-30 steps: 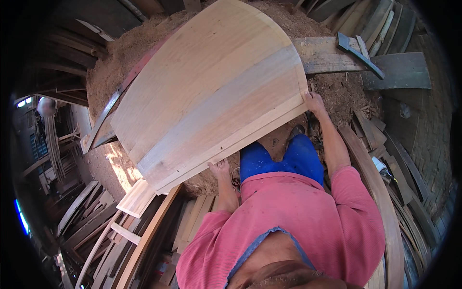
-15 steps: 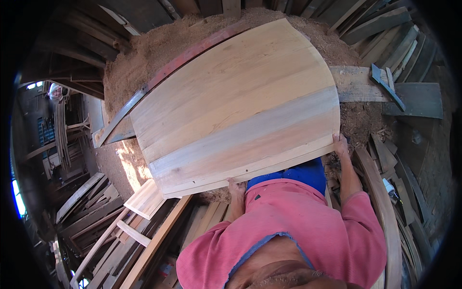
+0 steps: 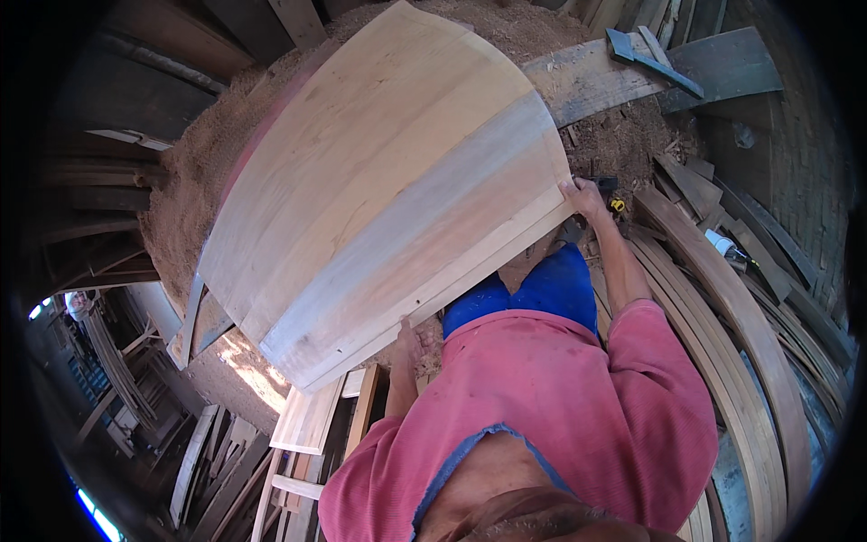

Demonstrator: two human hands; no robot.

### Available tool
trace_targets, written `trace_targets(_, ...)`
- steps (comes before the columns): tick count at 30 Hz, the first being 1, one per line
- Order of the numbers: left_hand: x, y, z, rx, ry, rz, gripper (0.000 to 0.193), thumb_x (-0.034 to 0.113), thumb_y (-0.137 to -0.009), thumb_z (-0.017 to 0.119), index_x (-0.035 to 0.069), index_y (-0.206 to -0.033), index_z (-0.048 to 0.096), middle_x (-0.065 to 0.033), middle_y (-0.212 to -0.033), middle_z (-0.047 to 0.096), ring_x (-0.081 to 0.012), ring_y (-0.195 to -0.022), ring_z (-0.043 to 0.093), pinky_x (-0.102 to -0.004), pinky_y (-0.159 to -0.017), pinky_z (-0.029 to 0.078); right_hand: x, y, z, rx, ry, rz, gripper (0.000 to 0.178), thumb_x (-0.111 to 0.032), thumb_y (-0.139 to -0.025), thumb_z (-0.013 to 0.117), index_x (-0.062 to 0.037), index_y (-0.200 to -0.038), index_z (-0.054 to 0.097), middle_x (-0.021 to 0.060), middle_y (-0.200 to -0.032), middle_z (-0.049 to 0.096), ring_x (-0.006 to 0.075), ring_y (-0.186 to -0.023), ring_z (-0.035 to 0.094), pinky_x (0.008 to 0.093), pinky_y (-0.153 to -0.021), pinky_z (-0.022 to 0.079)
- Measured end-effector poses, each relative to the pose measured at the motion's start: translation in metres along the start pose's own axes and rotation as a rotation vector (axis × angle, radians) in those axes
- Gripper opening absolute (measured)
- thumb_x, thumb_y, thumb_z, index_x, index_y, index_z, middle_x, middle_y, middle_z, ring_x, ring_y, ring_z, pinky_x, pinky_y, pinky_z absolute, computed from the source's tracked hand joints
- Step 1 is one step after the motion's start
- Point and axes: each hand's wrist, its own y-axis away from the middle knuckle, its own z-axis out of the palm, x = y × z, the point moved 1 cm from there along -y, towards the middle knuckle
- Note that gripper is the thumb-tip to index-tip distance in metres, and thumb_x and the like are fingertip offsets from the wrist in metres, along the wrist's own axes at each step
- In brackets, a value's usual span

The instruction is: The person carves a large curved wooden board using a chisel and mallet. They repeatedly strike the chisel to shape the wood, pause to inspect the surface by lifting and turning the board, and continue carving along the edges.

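A wide, pale wooden panel [image 3: 388, 181] made of several joined boards, with one grayish strip, spreads out in front of me. My right hand [image 3: 585, 196] grips its right-hand near corner, with the thumb on top. My left hand [image 3: 408, 343] is closed on the near edge, toward the left; its fingers are mostly hidden beneath the wood. The panel's far side overlaps a reddish curved beam [image 3: 262, 149].
Sawdust [image 3: 185, 194] covers the ground around the panel. A plank [image 3: 591, 81] with a dark T-shaped tool [image 3: 655, 65] lies at the far right. Long curved boards [image 3: 722, 307] are stacked on my right. Pale wooden pieces [image 3: 307, 420] lie at the near left.
The panel appears turned counterclockwise and farther left in view, its right corner now farther from me. Both hands keep hold of it. More stacked boards show at the right.
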Motion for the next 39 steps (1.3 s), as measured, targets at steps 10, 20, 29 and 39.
trace_targets(10, 0.221, 0.056, 0.337, 0.697, -1.403, 1.642, 0.073, 0.040, -0.100, 0.056, -0.007, -0.152, 0.034, -0.0392, -0.156, 0.029, -0.0554, -0.147, 0.023, -0.0617, -0.121, 0.019, 0.049, 0.030, -0.006, -0.081, -0.678, 0.218, 0.022, -0.034, -0.103, 0.067, -0.0119, -0.102, 0.068, -0.0033, -0.084, 0.067, 0.0055, -0.071, 0.061, 0.0229, -0.062, 0.052)
trace_targets(20, 0.272, 0.037, 0.522, 0.859, -1.565, 1.565, 0.086, 0.049, -0.102, 0.040, -0.008, -0.161, 0.013, -0.0410, -0.164, 0.010, -0.0564, -0.153, 0.004, -0.0638, -0.123, 0.004, 0.262, 0.068, 0.053, 0.017, -0.861, 0.481, 0.020, -0.033, -0.107, 0.058, -0.0140, -0.101, 0.063, -0.0047, -0.082, 0.063, 0.0030, -0.065, 0.054, 0.0216, -0.056, 0.045)
trace_targets(29, 0.281, 0.036, 0.515, 0.803, -1.659, 1.675, 0.081, 0.049, -0.106, 0.030, -0.010, -0.159, 0.015, -0.0335, -0.165, 0.018, -0.0475, -0.154, 0.015, -0.0541, -0.126, 0.008, 0.337, 0.042, 0.124, -0.039, -0.980, 0.542, 0.018, -0.029, -0.105, 0.061, -0.0113, -0.102, 0.062, -0.0034, -0.082, 0.061, 0.0030, -0.065, 0.052, 0.0223, -0.056, 0.044)
trace_targets(39, 0.289, 0.035, 0.507, 0.655, -1.581, 1.653, 0.083, 0.052, -0.105, 0.026, -0.011, -0.159, 0.014, -0.0334, -0.164, 0.019, -0.0477, -0.153, 0.016, -0.0531, -0.125, 0.008, 0.276, 0.014, 0.080, -0.127, -1.291, 0.478, 0.019, -0.030, -0.108, 0.057, -0.0128, -0.110, 0.066, -0.0058, -0.089, 0.063, 0.0012, -0.073, 0.053, 0.0192, -0.067, 0.046)
